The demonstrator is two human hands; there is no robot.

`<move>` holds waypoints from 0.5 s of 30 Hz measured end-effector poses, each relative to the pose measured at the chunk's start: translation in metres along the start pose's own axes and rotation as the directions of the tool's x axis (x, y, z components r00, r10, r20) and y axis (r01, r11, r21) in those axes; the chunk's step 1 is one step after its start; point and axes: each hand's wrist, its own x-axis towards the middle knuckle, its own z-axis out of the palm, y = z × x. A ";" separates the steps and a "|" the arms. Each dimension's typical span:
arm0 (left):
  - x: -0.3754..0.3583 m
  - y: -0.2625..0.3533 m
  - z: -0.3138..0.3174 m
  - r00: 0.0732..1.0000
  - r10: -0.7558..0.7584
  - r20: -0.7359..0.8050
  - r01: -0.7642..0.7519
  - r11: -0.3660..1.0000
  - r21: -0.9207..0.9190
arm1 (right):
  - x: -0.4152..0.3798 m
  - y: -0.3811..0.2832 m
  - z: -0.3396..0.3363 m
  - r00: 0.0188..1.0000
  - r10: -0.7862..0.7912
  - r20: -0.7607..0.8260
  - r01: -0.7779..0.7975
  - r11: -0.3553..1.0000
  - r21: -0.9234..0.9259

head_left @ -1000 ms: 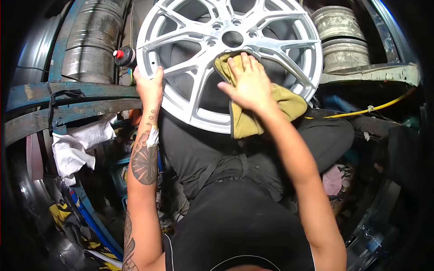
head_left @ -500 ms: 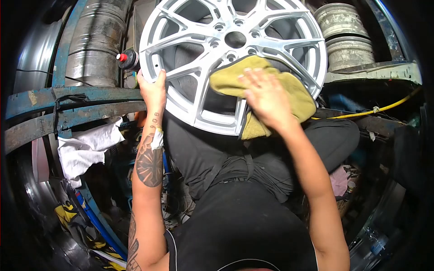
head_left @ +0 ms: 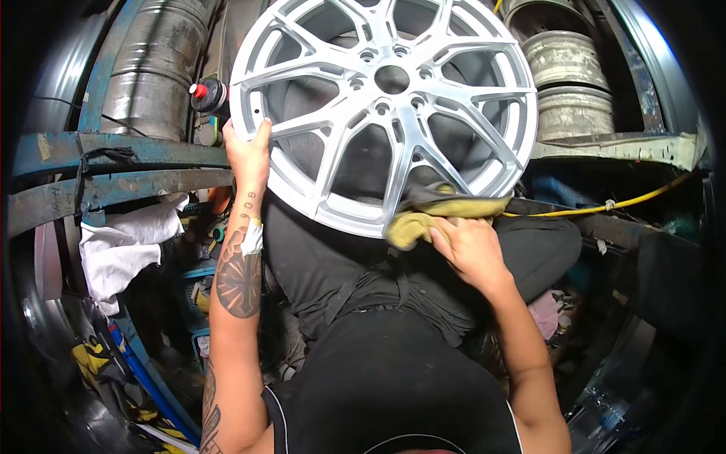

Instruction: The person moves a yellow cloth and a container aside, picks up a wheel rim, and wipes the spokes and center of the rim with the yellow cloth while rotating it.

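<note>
A silver multi-spoke alloy wheel (head_left: 412,136) lies face up, tilted toward me, at the top middle of the head view. My left hand (head_left: 249,155) is closed on its left edge, thumb on the front face and fingers partly hidden behind the rim. At the wheel's lower right edge, my right hand (head_left: 470,250) grips a bunched yellow-green cloth (head_left: 412,227) with a dark edge. The cloth touches the rim there and covers part of it.
A dark bottle with a red cap (head_left: 198,91) stands left of the wheel. Blue metal beams (head_left: 174,155) run across the left. Stacked steel rims (head_left: 563,60) stand at the upper right, above a yellow hose (head_left: 643,195). A white rag (head_left: 125,253) hangs lower left.
My right hand has drawn the cloth down from the spokes to the wheel's lower edge, changing from a flat palm to a grip. My left hand keeps its hold.
</note>
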 end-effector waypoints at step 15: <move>-0.002 -0.006 0.002 1.000 -0.011 0.004 0.011 0.994 -0.105 | 0.000 -0.022 0.025 0.998 0.012 -0.063 -0.009 0.998 0.055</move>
